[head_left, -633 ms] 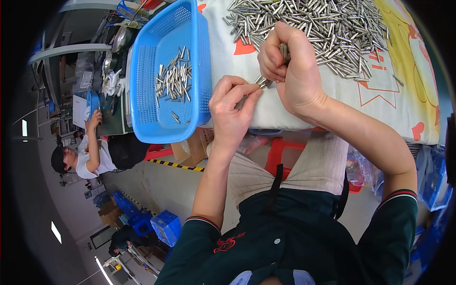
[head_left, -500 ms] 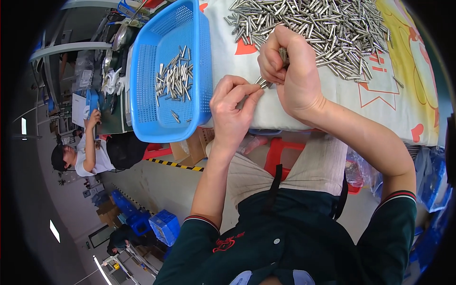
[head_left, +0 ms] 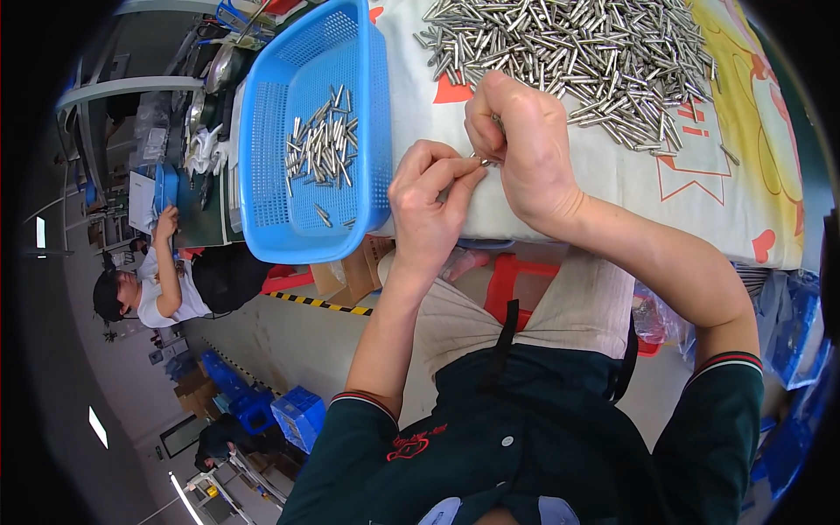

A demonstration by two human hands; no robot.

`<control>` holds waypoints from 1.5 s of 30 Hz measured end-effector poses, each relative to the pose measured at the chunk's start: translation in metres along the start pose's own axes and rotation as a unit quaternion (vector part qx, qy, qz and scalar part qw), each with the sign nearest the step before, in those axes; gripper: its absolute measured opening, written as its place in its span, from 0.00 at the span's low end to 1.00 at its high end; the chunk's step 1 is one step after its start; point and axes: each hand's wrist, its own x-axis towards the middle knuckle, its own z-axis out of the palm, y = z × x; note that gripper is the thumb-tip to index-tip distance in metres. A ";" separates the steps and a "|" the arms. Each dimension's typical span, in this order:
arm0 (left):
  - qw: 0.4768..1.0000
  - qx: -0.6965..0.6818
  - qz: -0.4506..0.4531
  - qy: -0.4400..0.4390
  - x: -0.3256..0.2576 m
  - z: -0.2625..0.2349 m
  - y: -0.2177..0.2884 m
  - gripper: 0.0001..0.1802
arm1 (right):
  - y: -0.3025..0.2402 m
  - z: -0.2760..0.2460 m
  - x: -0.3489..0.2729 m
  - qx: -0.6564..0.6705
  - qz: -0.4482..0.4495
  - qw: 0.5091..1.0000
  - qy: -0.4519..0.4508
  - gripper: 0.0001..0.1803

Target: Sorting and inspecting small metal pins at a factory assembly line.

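Nearest the body, the left hand pinches a small silver metal pin between thumb and fingertips, just above the near edge of the white cloth-covered worktable. The right hand closes around the other end of the same piece, fingers curled tight, so the two hands meet at the pin; what else the right fist encloses is hidden. The joining seems to be the step in hand, and it likely goes best with both wrists braced against the table edge, the two grips kept short and close to the joint, and the parts held in line before any push or twist, since such a thin piece can slip or tilt easily. Just to the left stands a blue perforated plastic basket with a small batch of short metal pins lying loose on its floor, within easy reach of the left hand. Farther across the table spreads a large heap of silver metal rods, close behind the right hand.
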 end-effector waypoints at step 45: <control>1.000 -0.005 0.001 0.007 -0.001 0.003 -0.001 0.07 | -0.006 -0.015 0.018 0.136 0.093 0.985 0.050 0.21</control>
